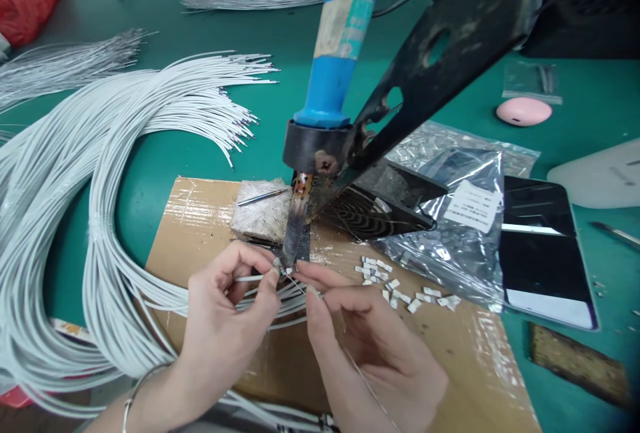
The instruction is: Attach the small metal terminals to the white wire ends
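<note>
My left hand point(227, 319) is closed, thumb and index finger pinching the end of a white cable point(249, 279) beneath the tip of a soldering iron. Between the thumb and index finger of my right hand point(370, 339) runs a thin solder wire point(367, 386), whose end reaches toward that same spot. The soldering iron point(335, 79), with a blue handle, is clamped in a black metal stand point(420, 66) and points down. A tiny piece at the tip is too small to make out. More white cables lie under both hands.
A large bundle of white cables point(110, 219) curves along the left. Small white connector pieces point(395, 289) lie scattered on the cardboard point(450, 366). Behind my hands sits a wrapped block point(257, 203). Plastic bags point(450, 239), a black tablet-like device point(540, 246) and a bottle point(600, 176) stand right.
</note>
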A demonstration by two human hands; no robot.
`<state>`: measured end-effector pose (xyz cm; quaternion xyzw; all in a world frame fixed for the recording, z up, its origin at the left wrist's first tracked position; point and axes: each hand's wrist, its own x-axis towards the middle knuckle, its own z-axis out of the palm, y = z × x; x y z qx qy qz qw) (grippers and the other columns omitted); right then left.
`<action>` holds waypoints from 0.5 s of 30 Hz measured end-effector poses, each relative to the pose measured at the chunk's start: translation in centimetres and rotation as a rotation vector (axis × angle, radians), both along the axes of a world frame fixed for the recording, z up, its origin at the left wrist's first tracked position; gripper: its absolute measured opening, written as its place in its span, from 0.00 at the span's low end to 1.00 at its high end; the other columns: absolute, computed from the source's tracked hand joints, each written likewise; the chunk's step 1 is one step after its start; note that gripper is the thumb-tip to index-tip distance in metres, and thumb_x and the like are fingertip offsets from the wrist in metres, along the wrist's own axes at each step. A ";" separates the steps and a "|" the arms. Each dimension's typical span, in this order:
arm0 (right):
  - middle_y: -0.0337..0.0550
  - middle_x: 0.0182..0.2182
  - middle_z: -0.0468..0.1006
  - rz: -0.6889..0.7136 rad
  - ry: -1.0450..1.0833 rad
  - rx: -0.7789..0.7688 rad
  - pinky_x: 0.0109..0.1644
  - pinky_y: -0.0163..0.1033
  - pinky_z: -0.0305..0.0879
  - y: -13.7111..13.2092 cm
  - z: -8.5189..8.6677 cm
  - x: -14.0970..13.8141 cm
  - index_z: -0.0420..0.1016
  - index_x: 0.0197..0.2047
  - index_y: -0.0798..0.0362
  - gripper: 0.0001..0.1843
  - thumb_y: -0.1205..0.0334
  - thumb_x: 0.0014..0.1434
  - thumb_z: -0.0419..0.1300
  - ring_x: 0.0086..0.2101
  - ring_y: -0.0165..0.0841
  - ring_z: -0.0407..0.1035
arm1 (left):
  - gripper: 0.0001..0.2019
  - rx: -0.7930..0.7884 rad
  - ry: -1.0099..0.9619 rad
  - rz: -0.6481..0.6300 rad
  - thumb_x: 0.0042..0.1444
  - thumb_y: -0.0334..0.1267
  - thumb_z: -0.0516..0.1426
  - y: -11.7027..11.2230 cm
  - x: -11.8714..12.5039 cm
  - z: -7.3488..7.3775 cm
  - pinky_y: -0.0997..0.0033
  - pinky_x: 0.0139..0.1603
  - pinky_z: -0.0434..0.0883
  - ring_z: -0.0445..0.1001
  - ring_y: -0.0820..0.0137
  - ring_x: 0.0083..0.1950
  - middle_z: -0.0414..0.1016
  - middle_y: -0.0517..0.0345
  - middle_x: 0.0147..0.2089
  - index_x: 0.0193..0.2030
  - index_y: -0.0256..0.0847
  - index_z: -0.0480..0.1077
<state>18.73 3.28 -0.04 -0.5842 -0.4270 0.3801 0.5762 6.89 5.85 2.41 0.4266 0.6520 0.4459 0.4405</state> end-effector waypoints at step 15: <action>0.38 0.41 0.88 -0.033 -0.020 0.020 0.47 0.31 0.79 0.0 0.2 -0.3 0.75 0.30 0.49 0.10 0.70 0.61 0.67 0.40 0.30 0.84 | 0.06 0.017 0.026 -0.023 0.49 0.25 0.63 0.4 -0.1 0.5 0.88 0.29 0.70 0.74 0.79 0.29 0.80 0.62 0.31 0.27 0.39 0.73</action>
